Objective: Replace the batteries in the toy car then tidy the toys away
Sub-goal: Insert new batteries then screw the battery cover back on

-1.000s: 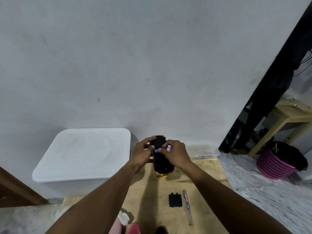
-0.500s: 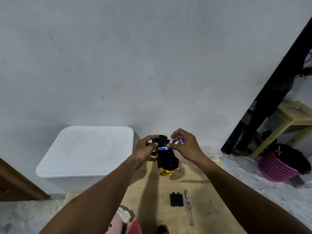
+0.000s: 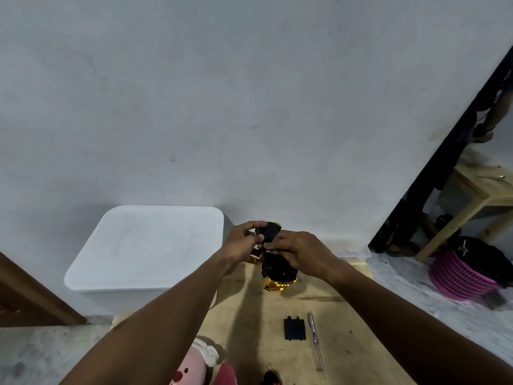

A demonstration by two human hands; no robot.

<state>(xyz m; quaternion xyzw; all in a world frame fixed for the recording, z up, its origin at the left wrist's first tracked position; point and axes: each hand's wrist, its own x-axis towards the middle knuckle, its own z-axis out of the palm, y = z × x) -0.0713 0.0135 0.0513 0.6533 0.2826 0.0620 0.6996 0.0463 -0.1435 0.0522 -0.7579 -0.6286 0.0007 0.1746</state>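
Observation:
I hold a black and gold toy car [image 3: 278, 274] upside down above the wooden board [image 3: 347, 345], its gold nose pointing toward me. My left hand [image 3: 241, 245] grips the car's far end, thumb and fingers curled round it. My right hand [image 3: 300, 254] lies over the middle of the underside with bent fingers, their tips at the battery bay. The battery it pinched is hidden beneath them. The black battery cover [image 3: 294, 328] lies flat on the board, with a clear-handled screwdriver [image 3: 315, 341] just to its right.
A white lidded storage bin [image 3: 150, 245] stands left of the board against the wall. A pink plush doll [image 3: 191, 368] and a small dark toy [image 3: 270, 379] lie at the bottom edge. At the right are a pink basket [image 3: 458, 276] and a wooden stool [image 3: 483, 195].
My right hand, which held a battery raised just above the car, has come down onto the car's underside and now covers it. My left hand keeps its grip.

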